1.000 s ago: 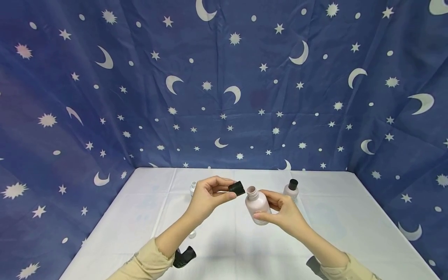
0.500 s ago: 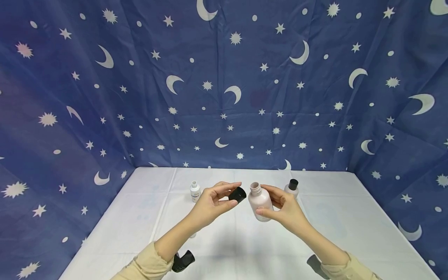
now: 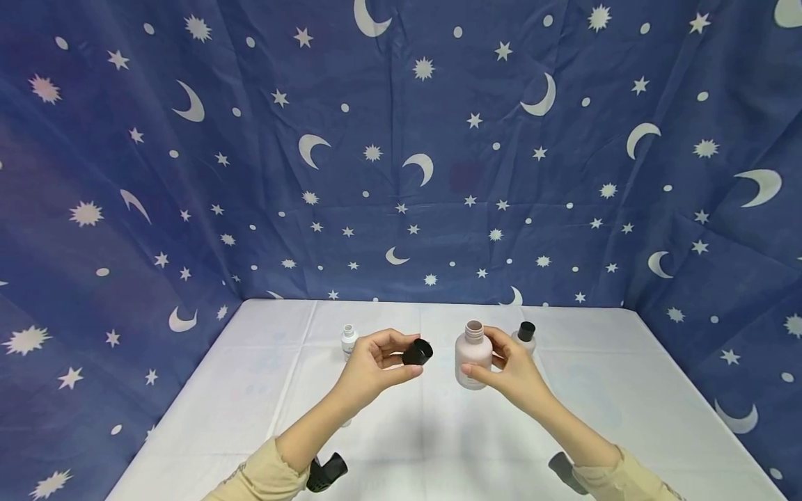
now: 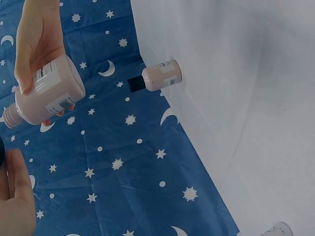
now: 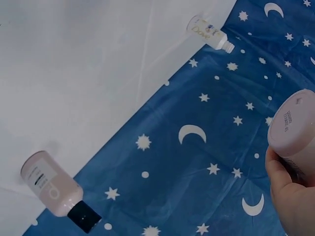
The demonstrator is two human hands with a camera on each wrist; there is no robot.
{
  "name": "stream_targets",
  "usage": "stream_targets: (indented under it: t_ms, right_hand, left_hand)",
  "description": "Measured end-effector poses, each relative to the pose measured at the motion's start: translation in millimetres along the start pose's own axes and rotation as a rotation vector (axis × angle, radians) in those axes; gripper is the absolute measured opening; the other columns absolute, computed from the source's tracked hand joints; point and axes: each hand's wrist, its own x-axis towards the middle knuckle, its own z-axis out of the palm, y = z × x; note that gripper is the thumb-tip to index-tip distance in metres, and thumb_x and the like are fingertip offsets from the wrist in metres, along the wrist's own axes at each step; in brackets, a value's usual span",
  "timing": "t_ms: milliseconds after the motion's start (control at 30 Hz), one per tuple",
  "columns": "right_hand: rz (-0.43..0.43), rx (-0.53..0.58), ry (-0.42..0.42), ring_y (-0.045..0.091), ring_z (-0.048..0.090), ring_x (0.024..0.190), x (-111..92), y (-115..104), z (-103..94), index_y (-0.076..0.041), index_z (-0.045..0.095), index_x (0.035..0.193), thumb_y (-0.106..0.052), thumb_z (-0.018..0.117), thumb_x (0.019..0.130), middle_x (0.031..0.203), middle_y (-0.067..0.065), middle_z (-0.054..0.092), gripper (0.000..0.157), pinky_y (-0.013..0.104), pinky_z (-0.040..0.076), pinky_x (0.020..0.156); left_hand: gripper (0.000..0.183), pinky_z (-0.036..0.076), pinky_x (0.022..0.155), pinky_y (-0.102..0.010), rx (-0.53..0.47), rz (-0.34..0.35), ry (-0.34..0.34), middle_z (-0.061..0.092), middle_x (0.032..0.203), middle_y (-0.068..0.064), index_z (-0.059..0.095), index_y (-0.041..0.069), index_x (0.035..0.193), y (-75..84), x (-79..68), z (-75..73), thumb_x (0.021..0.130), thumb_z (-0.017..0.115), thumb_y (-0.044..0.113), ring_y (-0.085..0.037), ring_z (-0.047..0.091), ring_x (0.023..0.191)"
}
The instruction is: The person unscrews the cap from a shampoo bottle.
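Observation:
My left hand (image 3: 372,362) pinches a black bottle cap (image 3: 417,352) between thumb and fingers, its hollow end facing up and to the right. Across a gap from it, my right hand (image 3: 516,372) grips a pale pink bottle (image 3: 473,360) by its side, raised above the table. That bottle stands nearly upright with its threaded neck bare. White labels show on the pink bottle (image 4: 51,93) in the left wrist view. The right wrist view shows the base of the pink bottle (image 5: 295,120), with much of its body cut off by the frame.
Behind my right hand a second pink bottle (image 5: 51,184) stands with a black cap on. A white bottle (image 5: 209,33) with an uncapped neck stands behind my left hand. A small white object (image 3: 347,422) peeks out beside my left forearm on the white-covered table (image 3: 595,390).
The cap and the pink bottle have moved apart: the cap slightly left, the bottle right. The bottle has turned from leaning left to nearly upright, and the cap's hollow end has tipped upward.

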Motion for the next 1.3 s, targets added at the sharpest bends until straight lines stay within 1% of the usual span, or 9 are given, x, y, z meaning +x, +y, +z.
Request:
stream_targets:
  t_ms: [200, 367, 433, 600, 700, 833, 933, 1033, 1300]
  right_hand:
    - [-0.020, -0.016, -0.005, 0.022, 0.060, 0.105, 7, 9, -1.8, 0.002, 0.054, 0.123, -0.007, 0.077, 0.076, 0.116, 0.018, 0.062, 0.053, 0.035, 0.052, 0.095]
    - [-0.068, -0.022, -0.010, 0.008, 0.059, 0.106, 11, 17, -2.1, 0.004, 0.055, 0.122, -0.005, 0.077, 0.075, 0.120, 0.021, 0.061, 0.053, 0.035, 0.051, 0.095]
    - [-0.070, -0.019, -0.012, 0.008, 0.058, 0.106, 13, 20, -1.8, 0.004, 0.055, 0.122, -0.004, 0.077, 0.075, 0.120, 0.021, 0.061, 0.053, 0.035, 0.051, 0.094]
    - [-0.057, -0.037, -0.029, 0.031, 0.059, 0.109, 19, 26, -0.8, 0.005, 0.055, 0.122, -0.005, 0.077, 0.076, 0.120, 0.023, 0.060, 0.053, 0.038, 0.052, 0.093]
    - [-0.055, -0.052, -0.043, 0.036, 0.059, 0.109, 23, 29, 0.0, 0.005, 0.054, 0.123, -0.006, 0.077, 0.076, 0.120, 0.023, 0.060, 0.053, 0.040, 0.053, 0.092]
    - [-0.059, -0.060, -0.049, 0.034, 0.059, 0.107, 28, 33, 1.1, 0.005, 0.054, 0.122, -0.006, 0.077, 0.076, 0.119, 0.022, 0.061, 0.053, 0.038, 0.054, 0.091]
    - [-0.064, -0.071, -0.041, 0.032, 0.059, 0.105, 31, 36, 1.9, 0.005, 0.055, 0.121, -0.007, 0.077, 0.076, 0.117, 0.021, 0.062, 0.052, 0.034, 0.054, 0.090]
    - [-0.071, -0.073, -0.043, 0.031, 0.059, 0.105, 35, 40, 3.0, 0.004, 0.055, 0.122, -0.008, 0.078, 0.076, 0.116, 0.021, 0.063, 0.052, 0.029, 0.054, 0.089]
    - [-0.081, -0.086, -0.043, 0.025, 0.061, 0.096, 44, 49, 8.9, 0.004, 0.057, 0.118, -0.009, 0.079, 0.074, 0.111, 0.019, 0.062, 0.051, 0.024, 0.053, 0.083]
  left_hand:
    - [0.039, 0.051, 0.090, -0.018, 0.095, -0.011, 0.000, 0.064, 0.113, -0.028, 0.060, -0.008, 0.112, -7.2, 0.3, -0.8, 0.076, 0.074, -0.002, 0.001, 0.065, 0.090]
    - [0.045, 0.053, 0.089, -0.022, 0.115, -0.032, -0.017, 0.064, 0.114, -0.026, 0.059, -0.007, 0.119, -15.3, -0.1, -2.0, 0.077, 0.075, 0.002, -0.001, 0.066, 0.094]
    - [0.045, 0.053, 0.089, -0.023, 0.109, -0.028, -0.016, 0.063, 0.114, -0.027, 0.059, -0.008, 0.119, -18.6, -0.5, -2.3, 0.077, 0.074, 0.002, -0.002, 0.066, 0.094]
    - [0.043, 0.055, 0.085, -0.022, 0.077, -0.030, -0.010, 0.062, 0.115, -0.028, 0.059, -0.009, 0.115, -24.7, -1.7, -1.3, 0.076, 0.075, 0.000, 0.001, 0.066, 0.091]
    - [0.043, 0.055, 0.083, -0.021, 0.055, -0.039, -0.013, 0.061, 0.116, -0.029, 0.058, -0.010, 0.114, -28.1, -2.6, 0.0, 0.075, 0.075, -0.002, 0.002, 0.066, 0.091]
    - [0.042, 0.054, 0.087, -0.021, 0.054, -0.022, -0.012, 0.061, 0.112, -0.031, 0.057, -0.010, 0.112, -34.2, -2.4, 1.7, 0.074, 0.074, -0.004, 0.001, 0.065, 0.093]
    - [0.040, 0.051, 0.093, -0.021, 0.096, -0.011, -0.005, 0.064, 0.110, -0.028, 0.059, -0.009, 0.110, -39.2, -1.4, 2.7, 0.074, 0.075, -0.003, -0.003, 0.065, 0.097]
    - [0.037, 0.048, 0.097, -0.021, 0.147, -0.034, 0.008, 0.067, 0.108, -0.023, 0.061, -0.004, 0.108, -43.1, -1.1, 4.0, 0.074, 0.076, 0.001, -0.010, 0.066, 0.100]
    - [0.035, 0.053, 0.085, -0.021, 0.220, -0.094, 0.031, 0.071, 0.099, -0.019, 0.064, -0.001, 0.105, -58.2, -2.4, 9.1, 0.073, 0.079, 0.005, -0.009, 0.067, 0.086]
